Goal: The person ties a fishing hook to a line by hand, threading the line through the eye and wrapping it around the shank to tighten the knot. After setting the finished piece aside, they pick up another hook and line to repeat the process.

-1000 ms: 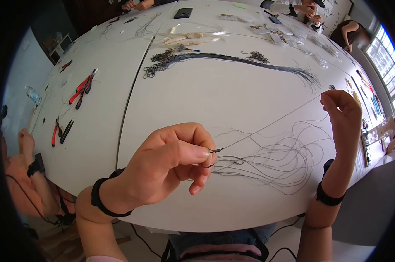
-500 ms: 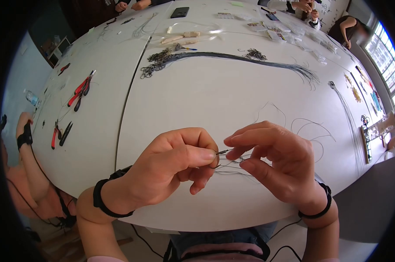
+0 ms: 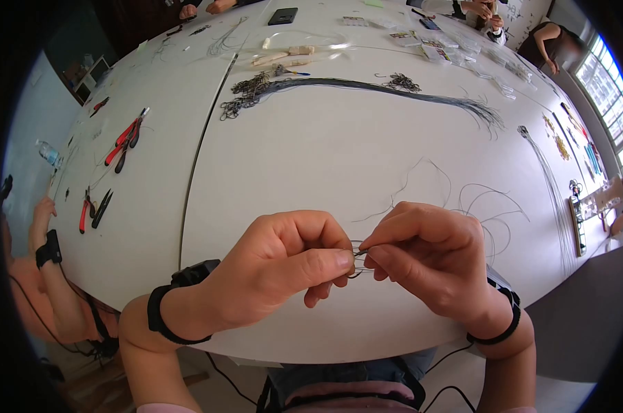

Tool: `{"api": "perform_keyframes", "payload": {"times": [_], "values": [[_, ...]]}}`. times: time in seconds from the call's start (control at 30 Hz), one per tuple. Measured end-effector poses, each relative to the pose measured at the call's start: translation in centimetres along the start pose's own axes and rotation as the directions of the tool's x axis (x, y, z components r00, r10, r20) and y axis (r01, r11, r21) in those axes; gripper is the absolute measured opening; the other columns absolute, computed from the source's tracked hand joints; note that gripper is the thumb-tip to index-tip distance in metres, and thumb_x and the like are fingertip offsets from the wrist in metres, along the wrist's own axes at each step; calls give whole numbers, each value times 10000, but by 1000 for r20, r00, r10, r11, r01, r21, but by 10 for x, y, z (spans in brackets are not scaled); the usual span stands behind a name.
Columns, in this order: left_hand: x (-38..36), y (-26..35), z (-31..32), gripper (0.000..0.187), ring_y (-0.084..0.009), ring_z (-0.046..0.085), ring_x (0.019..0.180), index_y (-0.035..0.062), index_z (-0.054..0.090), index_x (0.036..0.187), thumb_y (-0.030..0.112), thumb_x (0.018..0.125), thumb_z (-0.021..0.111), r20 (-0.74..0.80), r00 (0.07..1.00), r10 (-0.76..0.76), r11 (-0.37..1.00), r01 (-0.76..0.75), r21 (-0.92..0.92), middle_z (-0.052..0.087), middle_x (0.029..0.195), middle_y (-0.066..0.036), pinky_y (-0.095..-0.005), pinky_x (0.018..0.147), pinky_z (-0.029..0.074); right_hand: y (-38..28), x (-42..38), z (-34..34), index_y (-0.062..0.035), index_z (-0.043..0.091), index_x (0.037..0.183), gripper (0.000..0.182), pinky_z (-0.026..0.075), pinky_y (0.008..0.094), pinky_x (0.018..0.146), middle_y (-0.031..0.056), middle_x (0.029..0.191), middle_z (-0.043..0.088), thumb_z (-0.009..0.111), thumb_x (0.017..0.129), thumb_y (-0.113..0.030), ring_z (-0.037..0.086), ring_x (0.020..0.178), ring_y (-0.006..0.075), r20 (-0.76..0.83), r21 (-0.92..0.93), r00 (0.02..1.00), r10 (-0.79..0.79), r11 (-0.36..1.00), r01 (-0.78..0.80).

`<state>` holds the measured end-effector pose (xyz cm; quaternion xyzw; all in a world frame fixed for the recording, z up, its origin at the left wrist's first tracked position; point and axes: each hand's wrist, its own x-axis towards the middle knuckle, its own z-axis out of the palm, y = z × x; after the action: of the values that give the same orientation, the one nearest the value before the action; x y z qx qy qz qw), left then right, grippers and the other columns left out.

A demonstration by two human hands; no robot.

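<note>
Pinched between thumb and finger of both the left hand (image 3: 284, 268) and right hand (image 3: 432, 261), above the surface (image 3: 291, 165), the slim dark hook (image 3: 360, 252), partly hidden, slants slightly up toward the right hand.

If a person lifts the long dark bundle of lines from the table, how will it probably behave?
The bundle looks floppy: its thin strands curve, so it may sag. The curled pieces crowded at one end could snag; the loose other end may spread.
</note>
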<state>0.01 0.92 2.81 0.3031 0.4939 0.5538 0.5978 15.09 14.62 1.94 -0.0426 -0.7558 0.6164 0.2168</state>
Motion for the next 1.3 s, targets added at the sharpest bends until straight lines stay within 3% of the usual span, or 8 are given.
{"api": "perform_keyframes", "payload": {"times": [0.33,0.47,0.53,0.57,0.63,0.77,1.17,1.3], "values": [[-1,1,0,142,-122,515,648,-13,561,819,124,839,529,0,1000,-12,1000,12,1,558,765,-75,-255,550,438,1,1,-1,71,633,810,36,486,206,543,109,750,619,640,776,65,605,623,127,-4,49,1000,15,999,-14],[-2,2,2,127,-119,519,654,-17,564,903,86,837,532,-47,997,63,996,-59,73,568,832,-72,-258,568,448,-3,0,-7,39,650,894,74,479,198,609,44,767,627,618,837,4,589,699,72,38,199,982,184,962,-188],[-2,-6,3,196,-116,539,673,-1,561,998,28,805,583,-47,881,471,782,-393,484,572,904,-81,-244,578,454,-3,0,-8,47,648,898,82,475,193,607,43,766,628,620,842,-7,585,695,68,38,229,981,192,953,-196],[-2,-6,3,196,-116,539,673,-1,561,998,28,805,583,-47,880,472,781,-393,485,572,904,-81,-244,578,454,-5,0,-8,49,647,897,83,470,191,603,40,763,629,620,845,-10,579,689,64,43,225,973,225,947,-229],[-2,-5,3,310,-117,562,696,23,558,1045,-25,753,649,184,735,653,392,-536,748,572,946,-94,-233,568,452,-5,0,-7,50,647,896,84,464,189,599,38,759,630,620,847,-13,573,683,60,47,221,965,257,940,-261],[0,-11,-1,231,-136,579,700,17,600,951,-78,747,652,264,631,730,227,-587,777,587,924,-108,-240,587,473,-5,-2,-6,47,649,895,86,447,181,591,28,758,632,628,847,-21,557,670,52,67,256,959,276,924,-284],[-5,-5,-5,150,-133,546,732,-19,591,908,-105,789,620,154,561,814,244,-569,785,579,900,-119,-219,658,456,-26,-1,-42,58,656,786,39,361,181,522,29,651,545,675,754,49,484,586,52,-177,-171,982,65,981,-95],[-6,-5,-6,156,-133,546,743,-22,590,911,-109,786,622,148,539,829,234,-576,783,572,901,-119,-223,658,460,-31,-9,-77,51,619,694,124,294,225,475,41,601,523,727,709,-9,423,530,70,-171,-155,985,-7,988,-20]]}}
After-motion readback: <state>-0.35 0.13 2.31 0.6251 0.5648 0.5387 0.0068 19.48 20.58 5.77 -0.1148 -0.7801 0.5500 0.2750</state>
